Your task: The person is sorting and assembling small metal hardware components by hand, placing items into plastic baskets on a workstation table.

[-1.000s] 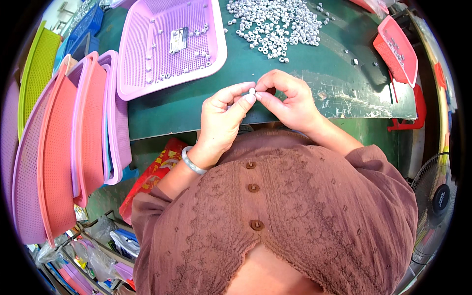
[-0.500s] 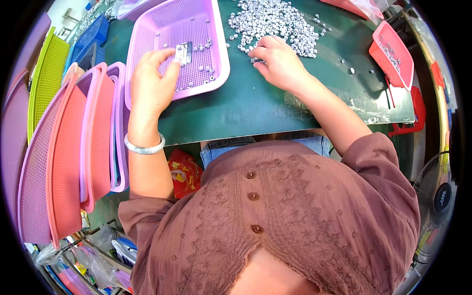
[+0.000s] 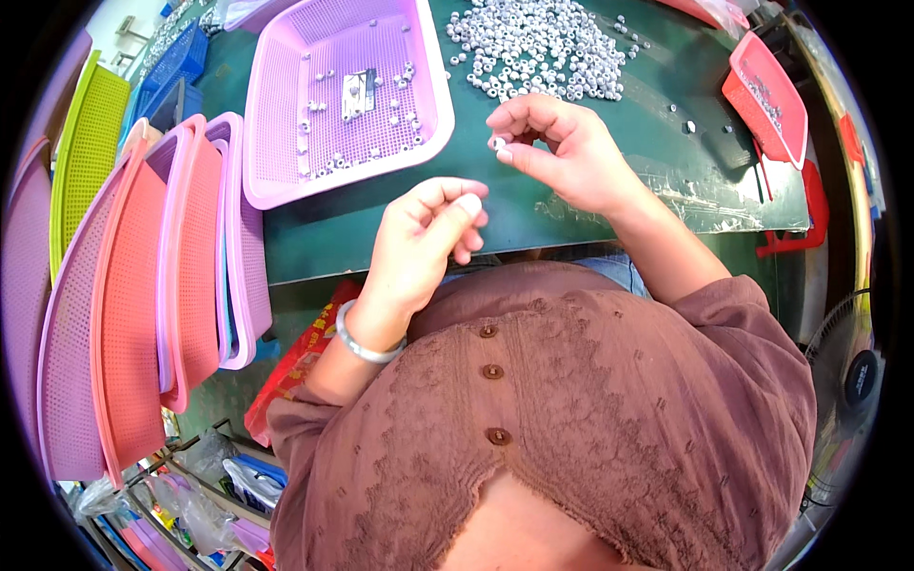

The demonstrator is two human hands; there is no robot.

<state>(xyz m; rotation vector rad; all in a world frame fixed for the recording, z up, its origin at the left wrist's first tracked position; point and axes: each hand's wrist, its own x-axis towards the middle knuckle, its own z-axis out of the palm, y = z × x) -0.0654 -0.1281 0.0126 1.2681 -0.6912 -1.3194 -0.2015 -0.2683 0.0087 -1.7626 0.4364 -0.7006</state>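
My right hand [image 3: 571,152] pinches one small grey ring-like piece [image 3: 497,144] between thumb and fingertips, above the near side of the green table. A heap of similar grey pieces [image 3: 538,43] lies just beyond it. My left hand [image 3: 428,228] is closed near the table's front edge, thumb pressed on the curled fingers; whatever may be inside is hidden. A bangle circles that wrist. Beyond the left hand, a purple perforated basket [image 3: 438,143] holds several scattered grey pieces and a small flat label-like item [image 3: 359,92].
Stacked pink baskets [image 3: 129,314] and a lime green basket [image 3: 88,162] stand at the left. A pink-red basket [image 3: 795,143] with small pieces sits on the table's right side. A fan [image 3: 857,371] is at the far right. A few loose pieces lie on the green tabletop [image 3: 657,181].
My left hand has left the purple basket and come back toward me, to the right. My right hand has drawn away from the heap, a grey piece now showing in its fingertips.
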